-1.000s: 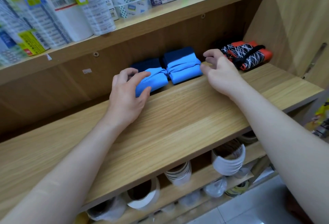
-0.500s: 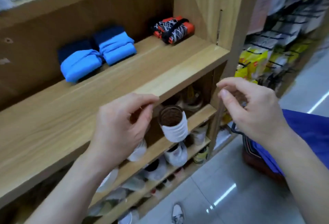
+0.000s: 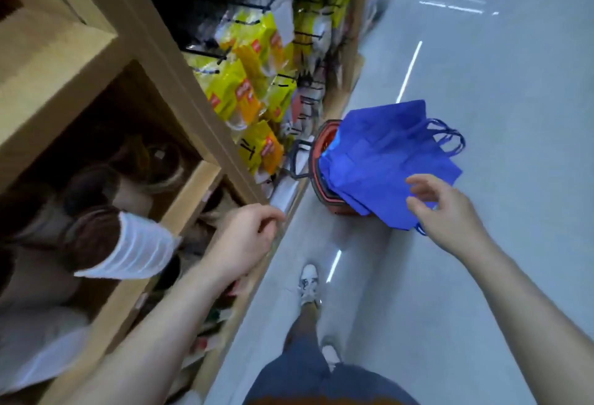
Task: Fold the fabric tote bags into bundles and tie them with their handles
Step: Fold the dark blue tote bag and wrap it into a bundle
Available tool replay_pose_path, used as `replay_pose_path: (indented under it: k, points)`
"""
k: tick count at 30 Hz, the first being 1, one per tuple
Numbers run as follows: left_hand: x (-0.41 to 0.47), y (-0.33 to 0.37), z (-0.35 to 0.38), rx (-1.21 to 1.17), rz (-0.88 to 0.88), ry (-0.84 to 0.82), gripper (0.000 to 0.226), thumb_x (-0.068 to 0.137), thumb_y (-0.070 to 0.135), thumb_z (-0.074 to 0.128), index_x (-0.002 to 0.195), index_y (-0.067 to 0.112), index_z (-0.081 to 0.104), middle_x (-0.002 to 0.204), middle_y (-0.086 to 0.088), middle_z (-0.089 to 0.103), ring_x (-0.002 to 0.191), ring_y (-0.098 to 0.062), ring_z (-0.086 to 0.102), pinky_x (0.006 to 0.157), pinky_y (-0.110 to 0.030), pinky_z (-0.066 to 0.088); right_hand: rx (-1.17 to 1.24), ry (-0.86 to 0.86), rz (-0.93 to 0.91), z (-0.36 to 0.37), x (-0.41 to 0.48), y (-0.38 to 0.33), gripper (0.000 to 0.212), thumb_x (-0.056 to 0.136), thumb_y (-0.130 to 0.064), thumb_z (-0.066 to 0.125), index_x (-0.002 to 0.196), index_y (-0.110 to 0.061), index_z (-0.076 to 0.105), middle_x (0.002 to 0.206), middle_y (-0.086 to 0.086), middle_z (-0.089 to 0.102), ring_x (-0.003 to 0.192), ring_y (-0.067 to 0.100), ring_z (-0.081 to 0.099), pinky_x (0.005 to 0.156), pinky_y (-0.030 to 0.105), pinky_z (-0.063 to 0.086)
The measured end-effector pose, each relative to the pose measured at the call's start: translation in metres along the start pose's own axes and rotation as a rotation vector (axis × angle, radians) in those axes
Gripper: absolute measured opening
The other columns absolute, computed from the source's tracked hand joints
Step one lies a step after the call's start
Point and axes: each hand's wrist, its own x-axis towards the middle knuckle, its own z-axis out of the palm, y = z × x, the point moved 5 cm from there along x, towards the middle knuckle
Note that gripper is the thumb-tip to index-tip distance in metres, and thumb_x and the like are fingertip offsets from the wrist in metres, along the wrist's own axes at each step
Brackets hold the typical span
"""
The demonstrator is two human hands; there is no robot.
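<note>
Reaching for the next bag

Right hand [image 3: 445, 211], fingers spread and empty, nears the bags [image 3: 382, 160] at two o'clock; left hand [image 3: 244, 240] is loosely curled, empty.

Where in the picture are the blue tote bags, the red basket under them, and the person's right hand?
blue tote bags [image 3: 379, 160]: head view, flat fabric panel.
red basket [image 3: 316, 173]: head view, left rim.
right hand [image 3: 445, 211]: head view, back of hand.

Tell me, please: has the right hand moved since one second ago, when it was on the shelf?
Yes. The right hand has left the wooden shelf and now reaches down toward the blue tote bags on the basket.
</note>
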Motion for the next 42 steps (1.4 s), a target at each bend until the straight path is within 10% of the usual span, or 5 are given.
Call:
replay_pose_path:
  k: [7, 13, 21, 33, 42]
  points:
    - [0.130, -0.037, 0.107, -0.109, -0.161, -0.216, 0.020, 0.091, 0.012, 0.057, 0.097, 0.022, 0.073, 0.098, 0.004, 0.073, 0.089, -0.011, 0.064, 0.070, -0.021, 0.041, 0.320, 0.163, 0.534, 0.014, 0.051, 0.111, 0.024, 0.093, -0.014, 0.059, 0.115, -0.024, 0.057, 0.096, 0.001, 0.063, 0.092, 0.022, 0.058, 0.096, 0.050, 0.050]
    - [0.210, -0.049, 0.200, -0.190, -0.275, -0.350, 0.021, 0.091, 0.016, 0.054, 0.092, 0.031, 0.069, 0.094, 0.007, 0.070, 0.079, -0.013, 0.062, 0.066, -0.024, 0.044, 0.624, 0.252, 0.925, 0.048, 0.079, 0.188, 0.036, 0.096, -0.021, 0.057, 0.131, -0.021, 0.049, 0.128, 0.006, 0.056, 0.107, 0.021, 0.058, 0.089, 0.038, 0.051]
    - [0.281, -0.065, 0.341, -0.124, -0.277, -0.497, 0.025, 0.094, 0.023, 0.056, 0.117, 0.020, 0.064, 0.117, -0.002, 0.066, 0.106, -0.022, 0.060, 0.084, -0.031, 0.047, 0.845, 0.226, 1.220, 0.124, 0.126, 0.300, 0.042, 0.093, -0.034, 0.064, 0.131, -0.022, 0.051, 0.134, 0.008, 0.048, 0.124, 0.021, 0.048, 0.103, 0.049, 0.044]
    - [0.350, -0.081, 0.439, -0.149, -0.463, -0.456, 0.058, 0.086, 0.027, 0.071, 0.137, 0.020, 0.044, 0.129, -0.005, 0.059, 0.114, -0.027, 0.056, 0.089, -0.033, 0.047, 0.739, 0.465, 0.936, 0.139, 0.224, 0.369, 0.062, 0.084, 0.004, 0.060, 0.134, -0.030, 0.043, 0.107, -0.019, 0.068, 0.090, 0.010, 0.068, 0.072, 0.039, 0.061]
    - [0.365, 0.027, 0.398, 0.139, 0.180, -0.368, 0.076, 0.084, 0.042, 0.069, 0.149, 0.038, 0.030, 0.145, -0.002, 0.038, 0.131, -0.023, 0.034, 0.108, -0.042, 0.030, 0.624, 0.369, 0.643, 0.015, 0.267, 0.307, 0.077, 0.082, 0.009, 0.045, 0.135, -0.047, 0.041, 0.131, -0.007, 0.056, 0.063, 0.017, 0.054, 0.043, 0.024, 0.039]
